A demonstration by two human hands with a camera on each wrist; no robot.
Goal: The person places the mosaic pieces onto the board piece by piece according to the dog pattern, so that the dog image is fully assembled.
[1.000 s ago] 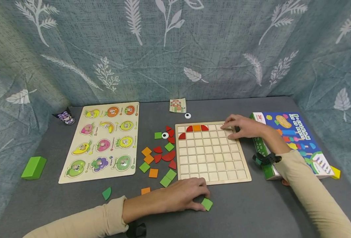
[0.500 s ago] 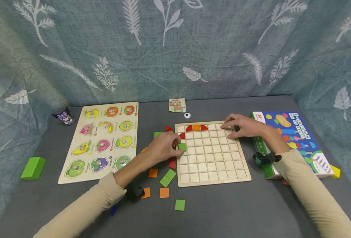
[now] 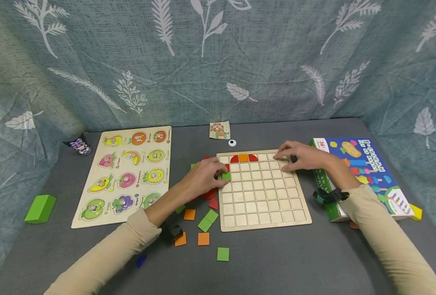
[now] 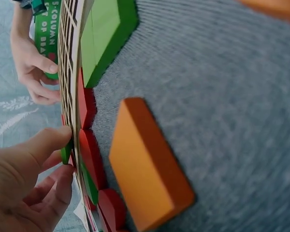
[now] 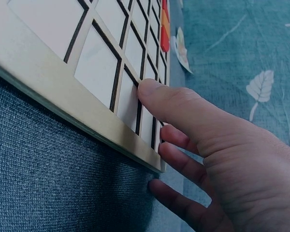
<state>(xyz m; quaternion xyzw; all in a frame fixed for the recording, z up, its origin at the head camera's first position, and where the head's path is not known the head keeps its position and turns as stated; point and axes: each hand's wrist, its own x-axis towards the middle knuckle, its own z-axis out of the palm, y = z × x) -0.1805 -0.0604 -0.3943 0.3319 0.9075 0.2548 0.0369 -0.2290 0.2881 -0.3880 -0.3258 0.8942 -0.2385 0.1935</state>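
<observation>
Green square tile, pinched between thumb and fingers of the left hand, lies to that hand's right at the left column of the pale wooden grid board, while the farther right hand, fingers parted and empty, touches its far right corner.

Fruit puzzle board, green block, small figurine, leaf-patterned curtain
</observation>
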